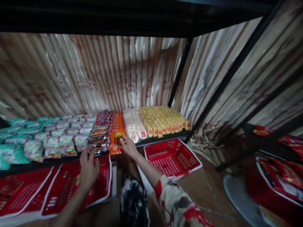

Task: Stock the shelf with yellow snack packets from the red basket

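My right hand (129, 146) reaches to the shelf edge, with its fingers closed at the right side of an orange snack packet (115, 149) that has a dark picture on its front. Behind it runs a row of the same orange packets (115, 121). My left hand (89, 168) hovers over a red basket (104, 179), fingers apart and nothing in them. Just beyond its fingertips are the dark brown and purple packets (100, 138). Right of the orange row lie clear-wrapped round white items (137, 130).
Yellow packs (163, 121) fill the shelf's right end; white bags (63, 142) and green bags (15, 154) line its left. Red baskets (175, 157) stand below. A black post (181, 72) rises at the corner. Another basket (284, 176) with red packets stands far right.
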